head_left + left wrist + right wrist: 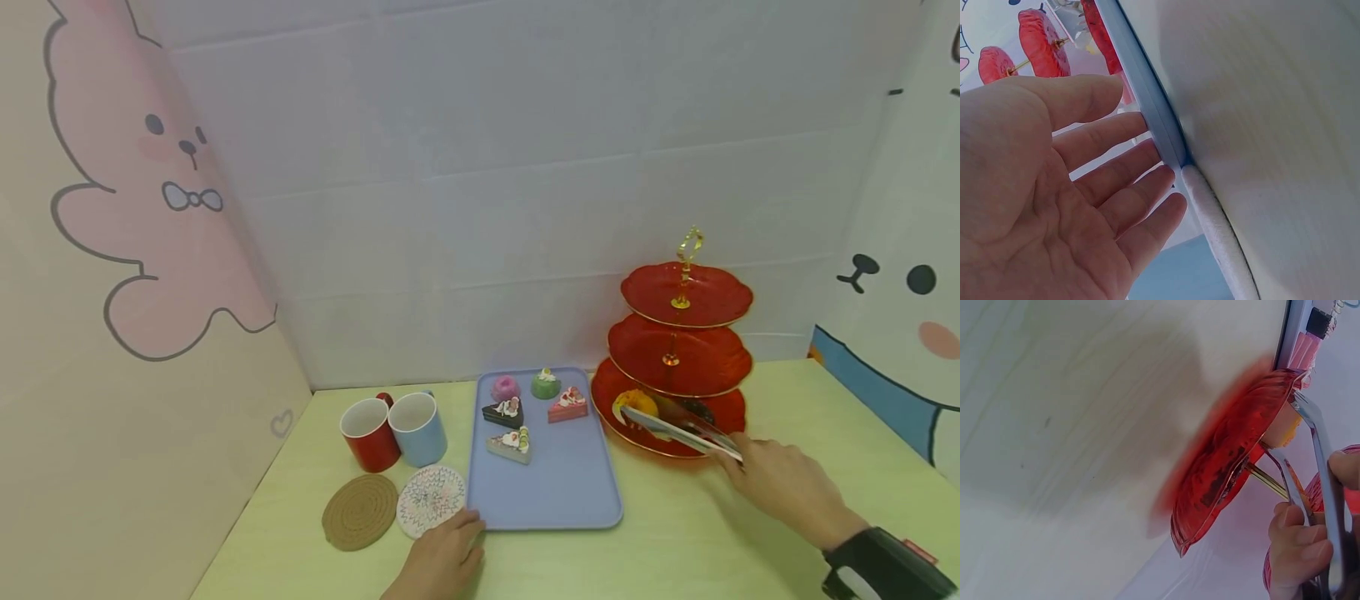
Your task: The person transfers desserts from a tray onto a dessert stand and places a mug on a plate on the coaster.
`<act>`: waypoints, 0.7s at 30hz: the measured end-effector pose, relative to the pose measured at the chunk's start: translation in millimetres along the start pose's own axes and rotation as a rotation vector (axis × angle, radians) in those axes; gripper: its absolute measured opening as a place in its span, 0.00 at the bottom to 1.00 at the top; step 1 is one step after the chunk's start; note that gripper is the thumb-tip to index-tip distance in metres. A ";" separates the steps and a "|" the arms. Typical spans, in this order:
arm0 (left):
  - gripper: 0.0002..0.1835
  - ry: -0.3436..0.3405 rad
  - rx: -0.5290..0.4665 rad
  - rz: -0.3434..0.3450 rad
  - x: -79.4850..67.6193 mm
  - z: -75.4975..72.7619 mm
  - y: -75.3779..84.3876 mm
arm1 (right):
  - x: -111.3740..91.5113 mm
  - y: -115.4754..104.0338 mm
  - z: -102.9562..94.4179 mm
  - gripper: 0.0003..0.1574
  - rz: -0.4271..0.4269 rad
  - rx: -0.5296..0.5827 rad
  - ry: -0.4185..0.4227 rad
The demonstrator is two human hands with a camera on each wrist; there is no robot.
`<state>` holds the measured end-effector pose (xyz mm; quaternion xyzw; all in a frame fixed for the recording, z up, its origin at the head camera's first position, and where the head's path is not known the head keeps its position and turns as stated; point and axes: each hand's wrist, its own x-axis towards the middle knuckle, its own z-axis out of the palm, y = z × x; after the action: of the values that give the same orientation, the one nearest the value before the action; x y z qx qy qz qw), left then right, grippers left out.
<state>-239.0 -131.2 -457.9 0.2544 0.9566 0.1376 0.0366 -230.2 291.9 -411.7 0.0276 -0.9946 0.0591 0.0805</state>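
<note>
My right hand (787, 486) grips metal tongs (684, 437), which reach into the lowest plate of a red three-tier stand (679, 354). The tongs' tips are at a yellow-topped toy cake (643, 403) on that plate; from the right wrist the cake (1282, 427) shows between the two arms of the tongs (1324, 459). A dark piece (697, 410) lies farther right on the same tier. At the near left corner of a blue tray (555, 504) is my left hand (442, 557), its fairly straight fingertips against the tray's rim (1159, 119).
Several toy cakes lie on the tray's far half, among them a pink slice (567, 406) and a green one (545, 384). Left of it stand a red mug (372, 442) and a blue mug (422, 433), with a woven coaster (360, 512) and a patterned coaster (430, 498) in front.
</note>
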 end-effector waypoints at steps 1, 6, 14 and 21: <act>0.18 0.001 -0.001 0.000 0.1 0.0 -0.1 | 0.0 0.4 0.3 0.23 0.001 -0.003 -0.005; 0.18 0.009 -0.002 0.004 0.1 0.4 -0.7 | 0.7 2.2 2.6 0.21 -0.006 -0.014 -0.017; 0.18 0.000 -0.009 -0.006 0.6 1.1 -0.8 | 2.2 5.9 5.1 0.21 0.009 0.000 -0.054; 0.18 -0.008 -0.009 -0.011 -0.1 -0.2 0.5 | 4.6 9.0 5.3 0.22 -0.001 0.025 -0.043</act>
<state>-238.7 -131.0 -457.5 0.2495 0.9572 0.1405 0.0423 -236.2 299.9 -417.1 0.0303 -0.9953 0.0711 0.0587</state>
